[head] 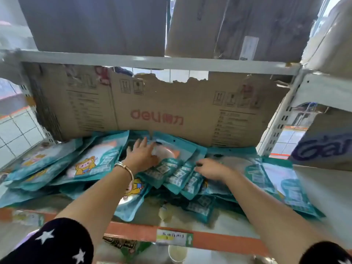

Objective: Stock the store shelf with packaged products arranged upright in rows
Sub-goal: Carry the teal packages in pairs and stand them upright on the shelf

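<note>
Several teal packets lie flat and overlapping across the shelf (224,223). My left hand (142,154), with a bangle at the wrist, rests fingers spread on the top packet (171,147) of the middle pile. My right hand (210,169) curls its fingers over the near edges of a fanned stack of packets (182,178). More teal packets with a cartoon figure (95,162) lean at the left, and others (285,187) lie at the right.
A torn brown carton sheet (156,115) stands behind the packets as a back wall. Cartons (99,23) sit on the upper shelf. An orange shelf lip with a price tag (174,237) runs along the front. A white perforated upright (280,119) stands at the right.
</note>
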A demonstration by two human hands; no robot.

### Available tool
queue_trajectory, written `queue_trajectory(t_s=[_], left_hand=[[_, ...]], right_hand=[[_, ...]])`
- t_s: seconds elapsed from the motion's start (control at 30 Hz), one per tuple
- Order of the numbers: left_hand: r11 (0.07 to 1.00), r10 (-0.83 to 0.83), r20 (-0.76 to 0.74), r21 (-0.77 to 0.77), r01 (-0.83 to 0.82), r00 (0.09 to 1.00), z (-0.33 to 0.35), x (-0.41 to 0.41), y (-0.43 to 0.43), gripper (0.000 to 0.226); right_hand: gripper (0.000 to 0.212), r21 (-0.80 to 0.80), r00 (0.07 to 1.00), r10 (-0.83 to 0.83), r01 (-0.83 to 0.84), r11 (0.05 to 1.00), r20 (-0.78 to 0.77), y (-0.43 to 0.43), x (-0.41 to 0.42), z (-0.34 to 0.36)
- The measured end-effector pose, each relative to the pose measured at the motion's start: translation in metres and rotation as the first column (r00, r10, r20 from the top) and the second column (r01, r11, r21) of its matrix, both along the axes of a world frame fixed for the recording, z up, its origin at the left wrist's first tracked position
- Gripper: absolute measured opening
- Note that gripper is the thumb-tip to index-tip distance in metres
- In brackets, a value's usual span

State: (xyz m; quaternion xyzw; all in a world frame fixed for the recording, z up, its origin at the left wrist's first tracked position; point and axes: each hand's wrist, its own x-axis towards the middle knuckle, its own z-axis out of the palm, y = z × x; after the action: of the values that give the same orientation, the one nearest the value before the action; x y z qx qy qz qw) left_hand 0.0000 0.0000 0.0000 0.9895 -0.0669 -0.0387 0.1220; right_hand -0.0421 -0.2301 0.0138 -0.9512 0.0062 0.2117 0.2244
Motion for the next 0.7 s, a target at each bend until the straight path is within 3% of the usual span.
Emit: queue_trajectory(t_s=[0.1,0.17,0.27,0.33,0.4,0.47,0.53,0.6,0.7], left_hand=[[0.996,-0.012,-0.059,0.087,0.017,0.998,-0.007,0.007,0.007,0.069],[0.999,0.021,-0.115,0.034,-0.017,0.993,-0.011,0.014,0.009,0.074],[0.994,0.096,-0.150,-0.026,-0.101,0.984,-0.009,0.021,0.009,0.081],[0.991,0.122,-0.168,-0.033,-0.129,0.978,-0.004,0.023,0.009,0.078],[0.989,0.134,-0.161,-0.038,-0.142,0.978,-0.004,0.028,0.011,0.078],[0.982,0.181,-0.163,-0.029,-0.188,0.970,-0.004,0.028,0.011,0.089],[0.971,0.236,-0.171,0.016,-0.237,0.957,-0.005,0.029,0.009,0.104],[0.968,0.250,-0.189,0.074,-0.240,0.950,-0.003,0.028,0.006,0.116],[0.962,0.272,-0.253,0.099,-0.255,0.928,-0.002,0.030,0.004,0.125]], right_hand=[[0.055,-0.045,1.000,0.008,-0.008,0.999,-0.009,0.010,0.009,-0.003],[0.052,0.063,0.996,-0.091,0.090,0.994,0.022,0.018,0.012,-0.001],[0.042,0.335,0.939,-0.338,0.299,0.894,0.062,0.025,0.016,0.001],[0.045,0.549,0.881,-0.473,0.401,0.733,-0.012,0.027,0.019,0.001],[0.043,0.717,0.786,-0.586,0.525,0.459,-0.200,0.030,0.022,-0.002],[0.026,0.766,0.690,-0.625,0.604,0.220,-0.364,0.030,0.025,-0.007],[0.008,0.748,0.633,-0.611,0.657,0.099,-0.475,0.025,0.031,-0.014],[0.011,0.716,0.622,-0.579,0.693,0.091,-0.528,0.019,0.031,-0.013],[0.006,0.682,0.664,-0.526,0.703,0.199,-0.531,0.018,0.026,-0.009]])
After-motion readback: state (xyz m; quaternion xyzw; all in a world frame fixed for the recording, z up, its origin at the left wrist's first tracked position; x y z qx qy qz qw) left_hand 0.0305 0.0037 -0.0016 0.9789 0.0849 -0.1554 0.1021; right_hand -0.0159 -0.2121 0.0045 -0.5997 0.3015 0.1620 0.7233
